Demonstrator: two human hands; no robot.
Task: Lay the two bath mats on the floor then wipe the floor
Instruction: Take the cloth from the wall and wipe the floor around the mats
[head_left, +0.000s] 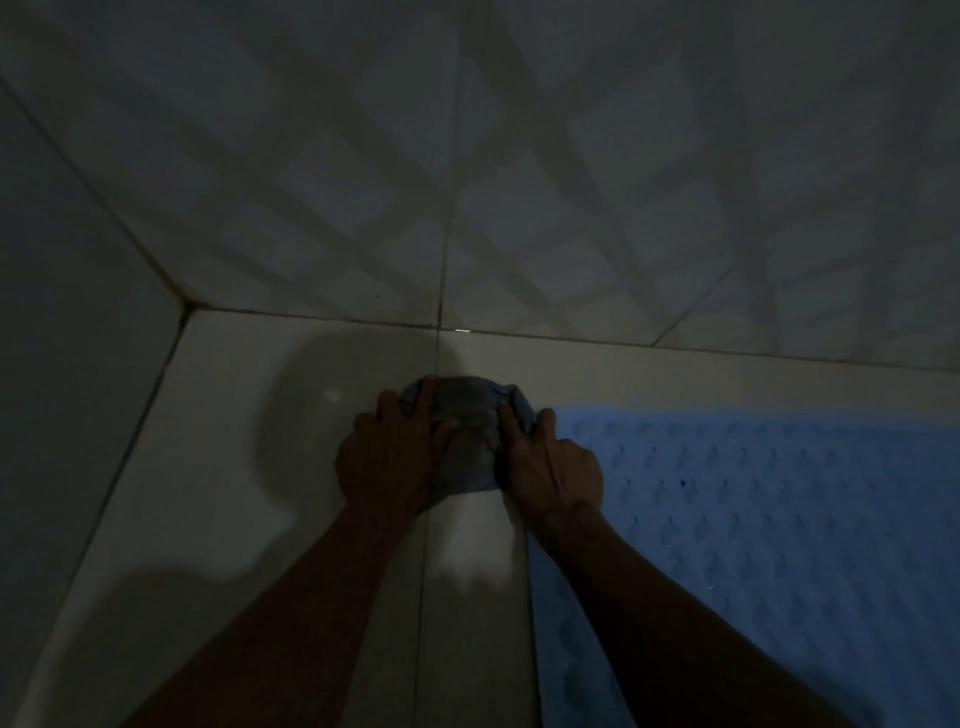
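Observation:
A grey-blue cloth is bunched on the pale tiled floor near the corner of the room. My left hand presses on its left side with fingers over the top edge. My right hand grips its right side. A blue bath mat with a dimpled surface lies flat on the floor to the right, its left edge beside my right wrist. Only one mat is in view. The scene is dim.
Tiled walls with a lattice pattern meet the floor just beyond the cloth. Another wall runs along the left. A shadow falls on the floor left of my hands.

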